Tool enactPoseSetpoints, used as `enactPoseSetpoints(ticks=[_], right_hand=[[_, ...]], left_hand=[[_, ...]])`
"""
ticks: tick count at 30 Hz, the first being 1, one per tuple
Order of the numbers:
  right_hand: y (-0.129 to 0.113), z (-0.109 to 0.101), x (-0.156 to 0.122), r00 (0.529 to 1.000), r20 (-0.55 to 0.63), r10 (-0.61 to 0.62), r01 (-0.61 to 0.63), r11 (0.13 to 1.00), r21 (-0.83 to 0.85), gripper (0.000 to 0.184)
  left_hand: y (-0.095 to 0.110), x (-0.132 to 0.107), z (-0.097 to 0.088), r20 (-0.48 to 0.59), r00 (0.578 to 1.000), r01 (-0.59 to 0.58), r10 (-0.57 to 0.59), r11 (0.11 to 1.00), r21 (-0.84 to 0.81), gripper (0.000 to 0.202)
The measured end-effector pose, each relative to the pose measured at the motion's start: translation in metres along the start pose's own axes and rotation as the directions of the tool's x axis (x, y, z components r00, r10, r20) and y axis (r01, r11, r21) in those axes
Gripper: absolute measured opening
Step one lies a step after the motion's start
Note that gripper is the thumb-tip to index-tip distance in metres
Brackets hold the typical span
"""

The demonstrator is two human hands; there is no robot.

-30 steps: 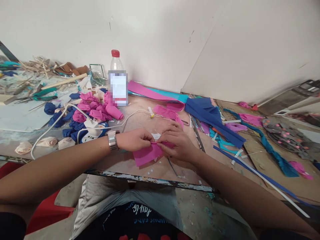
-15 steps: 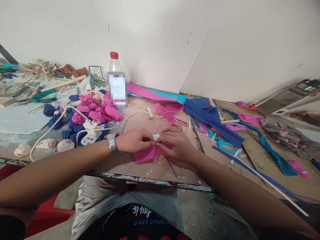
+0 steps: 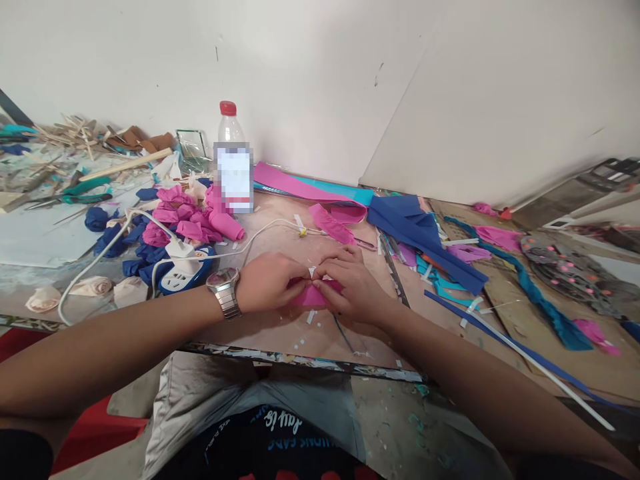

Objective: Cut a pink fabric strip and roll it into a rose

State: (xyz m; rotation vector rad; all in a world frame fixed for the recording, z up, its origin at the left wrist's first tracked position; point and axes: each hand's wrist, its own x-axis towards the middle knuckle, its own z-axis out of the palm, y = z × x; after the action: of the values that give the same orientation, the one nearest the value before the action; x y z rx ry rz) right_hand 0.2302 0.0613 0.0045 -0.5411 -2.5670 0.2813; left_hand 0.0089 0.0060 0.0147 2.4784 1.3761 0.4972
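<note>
A: The table [image 3: 270, 333] has a worn, paint-flecked near edge; what lies just past it?

B: A white scrap [image 3: 311, 317], then a pink piece [image 3: 309, 300], low over the table between the two hands.

A: How is it held?

B: The left hand [image 3: 273, 283] and right hand [image 3: 355, 283] nearly meet, each grip closed on it in a pinch of thumb and fingers. The fingers cover much of it, so I can't tell how it is folded.

A: What makes for neat work here?

B: In my judgement, pinches close together, thumbs level and even pressure; if one side pulls harder, the edge could skew. I'd leave the lower part slack and clear of that scrap.

A: And farther off?

B: The power strip [image 3: 175, 279] sits beyond the left wrist, a loose pink strip [image 3: 333, 225] past the right hand's fingers. Behind them stand a red-capped bottle [image 3: 230, 127], near the left, and the pale wall [image 3: 310, 67].
</note>
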Motion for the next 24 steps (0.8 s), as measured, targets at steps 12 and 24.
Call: enactPoseSetpoints(ticks=[12, 24], right_hand=[[-0.001, -0.0004, 0.0, 0.999, 0.014, 0.03, -0.031, 0.998, 0.052, 0.006], [0.0014, -0.0031, -0.0002, 1.0, 0.003, 0.017, -0.017, 0.998, 0.058, 0.007]], left_hand=[[-0.002, 0.0005, 0.0, 0.002, 1.0, -0.011, 0.011, 0.999, -0.048, 0.034], [-0.0046, -0.0004, -0.0045, 0.029, 0.999, 0.024, -0.018, 0.975, -0.223, 0.028]])
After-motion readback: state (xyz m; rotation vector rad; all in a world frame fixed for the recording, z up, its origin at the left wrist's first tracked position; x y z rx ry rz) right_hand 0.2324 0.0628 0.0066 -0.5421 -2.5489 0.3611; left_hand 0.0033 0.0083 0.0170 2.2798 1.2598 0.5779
